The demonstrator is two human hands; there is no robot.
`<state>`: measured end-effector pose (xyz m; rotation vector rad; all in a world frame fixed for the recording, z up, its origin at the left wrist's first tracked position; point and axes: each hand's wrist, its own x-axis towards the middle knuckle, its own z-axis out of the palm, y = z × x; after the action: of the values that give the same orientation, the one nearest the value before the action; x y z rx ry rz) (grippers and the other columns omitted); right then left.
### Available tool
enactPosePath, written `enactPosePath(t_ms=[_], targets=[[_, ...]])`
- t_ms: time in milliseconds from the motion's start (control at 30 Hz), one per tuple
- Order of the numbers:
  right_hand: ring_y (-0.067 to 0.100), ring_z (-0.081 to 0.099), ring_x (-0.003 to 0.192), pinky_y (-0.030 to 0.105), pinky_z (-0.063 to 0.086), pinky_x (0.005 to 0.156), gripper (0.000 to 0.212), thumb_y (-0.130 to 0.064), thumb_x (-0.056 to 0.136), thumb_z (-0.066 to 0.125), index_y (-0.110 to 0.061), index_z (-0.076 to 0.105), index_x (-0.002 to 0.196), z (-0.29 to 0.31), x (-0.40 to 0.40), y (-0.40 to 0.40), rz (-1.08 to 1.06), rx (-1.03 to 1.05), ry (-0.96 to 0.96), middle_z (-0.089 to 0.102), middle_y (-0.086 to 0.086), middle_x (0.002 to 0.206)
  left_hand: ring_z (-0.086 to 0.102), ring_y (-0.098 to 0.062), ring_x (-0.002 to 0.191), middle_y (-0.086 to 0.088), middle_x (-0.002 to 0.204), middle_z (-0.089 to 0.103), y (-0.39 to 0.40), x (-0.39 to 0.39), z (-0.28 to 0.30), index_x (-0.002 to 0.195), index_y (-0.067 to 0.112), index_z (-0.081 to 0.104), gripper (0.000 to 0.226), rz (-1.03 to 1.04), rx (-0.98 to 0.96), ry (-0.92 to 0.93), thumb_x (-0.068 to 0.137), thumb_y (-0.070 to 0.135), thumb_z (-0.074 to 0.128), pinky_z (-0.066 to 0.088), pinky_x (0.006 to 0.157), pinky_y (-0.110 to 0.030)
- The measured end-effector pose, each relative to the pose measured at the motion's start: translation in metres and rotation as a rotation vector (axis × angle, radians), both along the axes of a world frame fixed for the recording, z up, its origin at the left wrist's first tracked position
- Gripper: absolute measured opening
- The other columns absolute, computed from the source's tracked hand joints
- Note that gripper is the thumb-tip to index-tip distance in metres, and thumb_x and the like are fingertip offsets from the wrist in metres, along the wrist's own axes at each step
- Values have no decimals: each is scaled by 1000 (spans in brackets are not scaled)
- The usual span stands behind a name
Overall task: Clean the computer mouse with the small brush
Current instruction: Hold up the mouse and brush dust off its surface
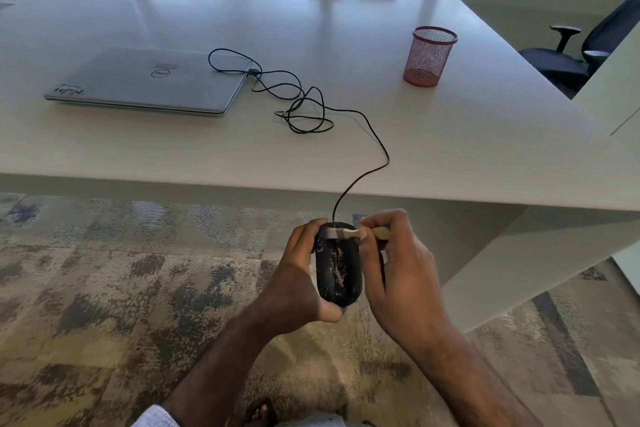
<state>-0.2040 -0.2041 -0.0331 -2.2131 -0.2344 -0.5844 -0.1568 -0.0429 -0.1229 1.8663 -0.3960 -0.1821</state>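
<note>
Holding the computer mouse [338, 265] off the table [450, 156], out over the carpet [104, 270], we are keeping whatever the bristles loosen from landing on the work surface. Our left hand [300, 276] is wrapping round the mouse's left side and rear end, fingers curled at the front and thumb under the back, so the dusty top is facing up at us. Our right hand [391, 263] is pinching the wooden handle of the small brush [346, 233], laying it crosswise with its bristles on the front end of the mouse, near where the cable [363, 177] is leaving it. Pale grit is streaking the middle of the shell (so we judge most of the cleaning is yet to be done). The cable is trailing slack up onto the table toward the closed laptop [145, 80], giving us room to tilt the mouse. A red mesh pen cup [429, 57] is standing well apart.
</note>
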Motion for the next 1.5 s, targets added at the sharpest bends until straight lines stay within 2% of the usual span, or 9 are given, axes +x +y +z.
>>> enactPosePath(t_ms=[167, 433, 600, 767, 900, 1100, 1233, 1433, 1500], targets=[[6, 60, 72, 15, 45, 59, 2, -27, 103, 49, -27, 47, 104, -4, -4, 2, 87, 36, 34, 62, -11, 84, 43, 7, 131, 24, 141, 35, 2, 0, -1, 150, 36, 32, 125, -12, 26, 6, 45, 12, 94, 43, 92, -4], [4, 59, 71, 8, 40, 57, 5, -26, 103, 51, -29, 48, 103, -9, -7, -7, 140, 70, 91, 58, -18, 81, 45, 10, 126, 32, 135, 37, 2, -1, 2, 144, 45, 35, 120, 8, 29, 76, 43, 14, 93, 52, 95, -15], [-4, 55, 68, 8, 39, 60, 6, -32, 102, 45, -27, 47, 104, -8, -9, -9, 5, 17, -46, 60, -17, 83, 43, 12, 127, 29, 136, 36, 1, 2, 3, 144, 46, 34, 121, 22, 11, 111, 43, 11, 91, 52, 89, -12], [-4, 55, 71, 10, 39, 61, 6, -32, 101, 46, -27, 48, 104, -11, -14, -7, 77, -10, -2, 53, -25, 81, 45, 4, 130, 22, 139, 37, 2, 3, 3, 148, 39, 34, 122, 23, 6, 110, 45, 6, 91, 57, 92, -25], [-11, 53, 67, 4, 37, 61, 5, -30, 102, 46, -27, 48, 104, -8, -10, -11, -6, 23, -60, 52, -28, 81, 42, 13, 126, 23, 139, 36, 2, 2, 3, 149, 36, 34, 123, 24, -1, 134, 43, 7, 88, 51, 83, -9], [1, 57, 73, 11, 41, 62, 5, -32, 102, 45, -27, 47, 103, -11, -14, -6, 104, -32, -4, 55, -24, 81, 45, 2, 129, 24, 139, 36, 2, 1, 5, 150, 37, 32, 124, 22, 8, 137, 45, 6, 91, 60, 88, -24], [-7, 54, 72, 5, 38, 63, 5, -30, 101, 46, -26, 48, 104, -9, -11, -9, 4, -12, -50, 52, -29, 81, 41, 14, 127, 33, 136, 34, 2, 2, 4, 144, 43, 33, 121, 31, 12, 134, 44, 8, 90, 51, 85, -9], [-1, 55, 69, 9, 38, 60, 5, -31, 102, 46, -27, 47, 103, -11, -14, -6, 86, -14, -6, 54, -24, 80, 46, -1, 130, 19, 140, 37, 2, 3, 3, 151, 35, 32, 124, 28, 21, 116, 44, 9, 92, 57, 93, -25], [-7, 54, 66, 5, 37, 60, 4, -30, 102, 47, -26, 48, 103, -10, -13, -8, 44, 14, -41, 55, -26, 80, 45, 0, 130, 18, 140, 37, 2, 3, 2, 150, 34, 34, 124, 35, 22, 115, 43, 10, 90, 55, 91, -20]])
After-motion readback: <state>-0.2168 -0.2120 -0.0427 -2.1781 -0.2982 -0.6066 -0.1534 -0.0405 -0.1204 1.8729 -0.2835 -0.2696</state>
